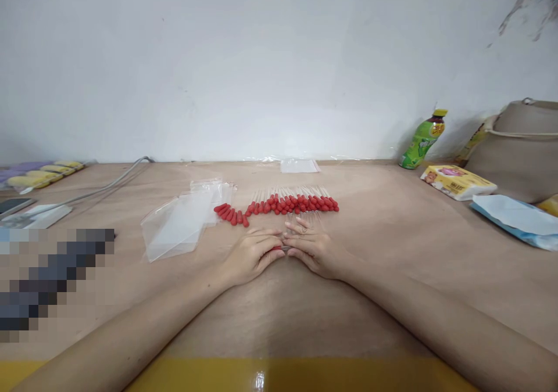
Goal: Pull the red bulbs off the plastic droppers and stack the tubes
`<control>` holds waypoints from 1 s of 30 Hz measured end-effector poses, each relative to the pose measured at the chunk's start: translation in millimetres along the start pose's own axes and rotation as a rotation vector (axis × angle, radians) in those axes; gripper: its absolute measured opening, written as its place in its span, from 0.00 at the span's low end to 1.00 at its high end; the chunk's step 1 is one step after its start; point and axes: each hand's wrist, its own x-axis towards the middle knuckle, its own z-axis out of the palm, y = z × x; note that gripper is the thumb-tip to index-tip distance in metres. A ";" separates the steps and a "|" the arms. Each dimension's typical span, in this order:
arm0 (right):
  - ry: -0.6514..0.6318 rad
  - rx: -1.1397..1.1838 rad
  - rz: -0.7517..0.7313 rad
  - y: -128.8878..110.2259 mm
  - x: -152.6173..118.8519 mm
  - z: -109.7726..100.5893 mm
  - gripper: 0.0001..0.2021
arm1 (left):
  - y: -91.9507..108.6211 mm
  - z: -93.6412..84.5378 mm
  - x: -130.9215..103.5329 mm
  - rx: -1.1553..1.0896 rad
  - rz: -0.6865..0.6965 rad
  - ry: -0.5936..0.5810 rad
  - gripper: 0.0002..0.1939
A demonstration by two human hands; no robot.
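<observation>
My left hand (258, 254) is closed on a small red bulb, partly hidden by its fingers. Fingertip to fingertip with it, my right hand (314, 252) pinches what looks like a thin clear tube meeting the bulb. Just beyond my right fingers lie several clear tubes (318, 219). Behind them is a long row of droppers (288, 203) with red bulbs towards me and thin pale stems pointing at the wall. Loose red bulbs (234, 215) form a short curved line beyond my left hand. Clear plastic bags (176, 223) lie flat further left.
Another clear bag (300, 165) lies by the wall. At right are a green drink bottle (422, 140), a yellow tissue pack (457, 182), a blue-white packet (518, 220) and a grey bag (517, 148). A grey cable (108, 184) and yellow bundles (43, 175) are at left.
</observation>
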 end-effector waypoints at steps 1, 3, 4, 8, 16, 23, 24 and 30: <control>0.006 0.008 -0.015 -0.3 -0.1 -0.1 0.12 | 0.6 -0.2 0.2 0.016 -0.004 -0.016 0.09; 0.016 0.009 -0.040 -1.0 -0.1 -0.8 0.11 | 1.9 -0.9 0.3 0.047 -0.007 -0.049 0.10; 0.018 0.004 -0.048 -1.4 -0.1 -1.2 0.10 | 2.5 -1.4 0.3 0.056 -0.006 -0.066 0.10; 0.017 -0.012 -0.063 -2.2 -1.0 -1.6 0.10 | 3.9 -3.6 0.1 0.049 0.002 -0.102 0.10; 0.052 -0.030 -0.101 -1.7 -5.2 -1.4 0.10 | 2.4 -4.1 -3.2 0.028 -0.020 -0.125 0.10; 0.078 -0.057 -0.133 0.7 -7.7 0.3 0.11 | 5.2 -7.0 -3.0 0.022 -0.039 -0.153 0.11; 0.084 -0.058 -0.138 1.0 -7.9 0.3 0.11 | 5.2 -7.5 -3.2 0.023 -0.038 -0.151 0.11; 0.133 -0.049 -0.161 1.6 -8.1 1.0 0.12 | 4.0 -8.1 -4.4 0.022 -0.017 -0.139 0.11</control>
